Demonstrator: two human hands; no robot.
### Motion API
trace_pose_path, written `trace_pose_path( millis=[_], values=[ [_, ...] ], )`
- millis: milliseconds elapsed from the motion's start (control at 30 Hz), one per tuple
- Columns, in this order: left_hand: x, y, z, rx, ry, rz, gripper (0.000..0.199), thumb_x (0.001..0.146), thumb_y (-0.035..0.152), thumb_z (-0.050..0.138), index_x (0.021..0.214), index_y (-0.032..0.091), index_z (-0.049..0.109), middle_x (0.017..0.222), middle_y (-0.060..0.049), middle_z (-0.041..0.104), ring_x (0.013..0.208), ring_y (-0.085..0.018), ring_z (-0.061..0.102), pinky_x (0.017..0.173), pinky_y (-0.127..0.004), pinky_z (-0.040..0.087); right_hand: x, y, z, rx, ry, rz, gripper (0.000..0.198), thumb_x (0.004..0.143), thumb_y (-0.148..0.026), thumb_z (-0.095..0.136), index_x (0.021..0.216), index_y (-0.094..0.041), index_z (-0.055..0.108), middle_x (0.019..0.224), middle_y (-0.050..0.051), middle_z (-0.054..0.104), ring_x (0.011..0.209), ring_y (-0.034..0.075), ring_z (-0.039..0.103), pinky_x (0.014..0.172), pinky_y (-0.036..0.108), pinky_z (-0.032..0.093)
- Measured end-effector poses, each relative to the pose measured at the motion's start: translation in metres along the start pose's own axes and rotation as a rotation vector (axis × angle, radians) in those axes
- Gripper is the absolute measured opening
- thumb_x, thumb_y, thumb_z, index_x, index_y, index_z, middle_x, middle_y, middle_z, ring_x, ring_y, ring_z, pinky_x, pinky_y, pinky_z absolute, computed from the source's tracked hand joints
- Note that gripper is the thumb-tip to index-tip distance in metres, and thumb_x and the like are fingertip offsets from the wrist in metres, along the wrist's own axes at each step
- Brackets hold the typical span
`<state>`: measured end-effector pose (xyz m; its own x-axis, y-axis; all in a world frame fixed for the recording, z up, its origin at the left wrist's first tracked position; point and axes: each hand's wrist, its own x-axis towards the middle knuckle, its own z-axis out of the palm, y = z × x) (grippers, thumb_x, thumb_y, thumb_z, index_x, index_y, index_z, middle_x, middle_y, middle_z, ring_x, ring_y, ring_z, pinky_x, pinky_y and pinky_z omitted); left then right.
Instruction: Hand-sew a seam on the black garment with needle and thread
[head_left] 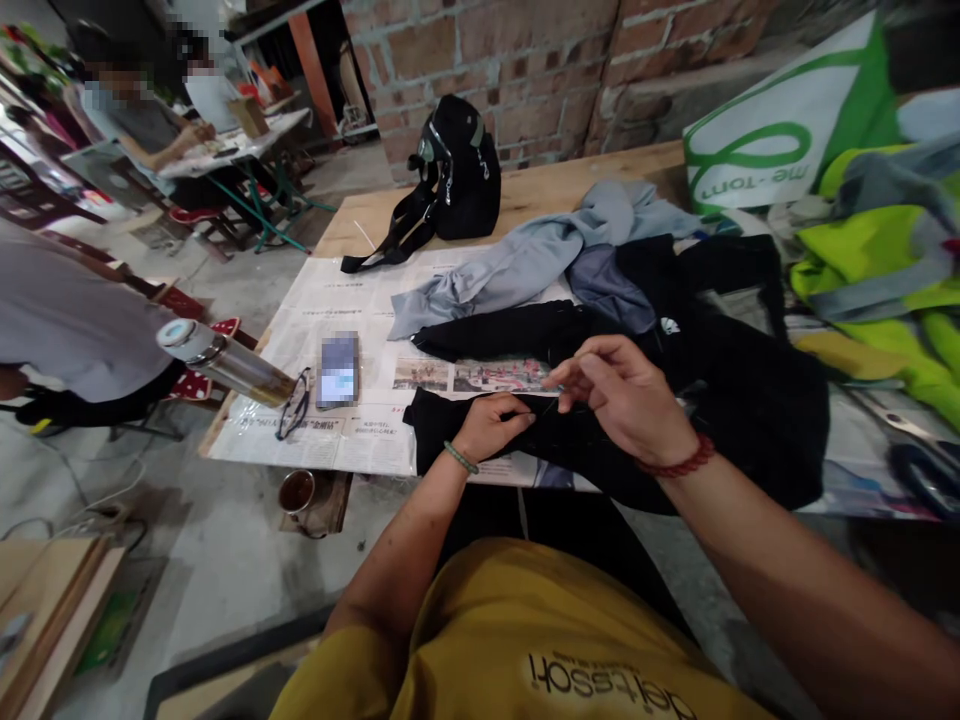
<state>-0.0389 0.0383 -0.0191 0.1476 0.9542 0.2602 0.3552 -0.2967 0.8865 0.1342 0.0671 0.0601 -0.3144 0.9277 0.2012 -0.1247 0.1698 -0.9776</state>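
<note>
A black garment (720, 390) lies spread on the table, one sleeve-like length stretching left in front of me. My left hand (491, 425) rests on that length, thumb and fingers pinching its cloth. Just to the right and a little higher, my right hand (615, 390) is raised over the garment with thumb and forefinger pressed together. A fine thread-like strand shows faintly by its fingertips; whether a needle is there I cannot tell. Behind my hands lies a light grey cloth (510, 260), partly beside the black fabric.
Newspaper (292, 310) covers the table. On it are a phone (337, 370), glasses (295, 405) and a bottle (225, 360). Farther back stand a black bag (465, 165) and a white-green bag (780, 130). Scissors (900, 420) lie right; a cup (298, 492) sits below the left edge. People sit left.
</note>
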Motion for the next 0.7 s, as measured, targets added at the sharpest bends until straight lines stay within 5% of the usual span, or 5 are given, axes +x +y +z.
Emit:
trace_pose_path(
  millis=[133,267,467,700],
  values=[
    [0.0,0.0,0.0,-0.013,0.0,0.01,0.012,0.076,0.022,0.062,0.066,0.014,0.065,0.066,-0.001,0.061,0.063,-0.01,0.054,0.065,-0.023,0.043,0.006,-0.006,-0.001,0.314,-0.001,0.156,0.024,0.079,-0.042,0.059,0.088,-0.024,0.046,0.075,-0.003,0.066,0.076,0.017,0.067,0.064,0.034,0.057],
    [0.0,-0.001,0.0,-0.011,0.004,0.007,0.013,0.076,0.021,0.062,0.066,0.014,0.065,0.065,-0.001,0.06,0.063,-0.01,0.053,0.064,-0.023,0.042,0.014,-0.019,-0.014,0.258,0.198,-0.15,0.024,0.077,-0.036,0.064,0.088,-0.021,0.049,0.071,-0.002,0.066,0.072,0.017,0.067,0.071,0.039,0.057],
    [-0.001,-0.001,0.001,-0.027,0.012,0.0,0.012,0.075,0.022,0.062,0.066,0.014,0.066,0.066,-0.001,0.061,0.064,-0.01,0.054,0.064,-0.022,0.042,0.037,-0.037,-0.06,0.035,0.38,-0.589,0.011,0.083,-0.023,0.056,0.091,-0.018,0.05,0.066,0.0,0.066,0.061,0.018,0.066,0.059,0.039,0.057],
    [0.0,0.001,0.0,-0.031,0.013,-0.002,0.012,0.075,0.021,0.062,0.066,0.014,0.066,0.065,-0.001,0.06,0.063,-0.01,0.054,0.064,-0.023,0.042,0.052,-0.048,-0.093,-0.09,0.441,-0.736,0.009,0.085,-0.023,0.051,0.091,-0.017,0.048,0.064,-0.001,0.062,0.059,0.017,0.064,0.055,0.036,0.055]
  ],
)
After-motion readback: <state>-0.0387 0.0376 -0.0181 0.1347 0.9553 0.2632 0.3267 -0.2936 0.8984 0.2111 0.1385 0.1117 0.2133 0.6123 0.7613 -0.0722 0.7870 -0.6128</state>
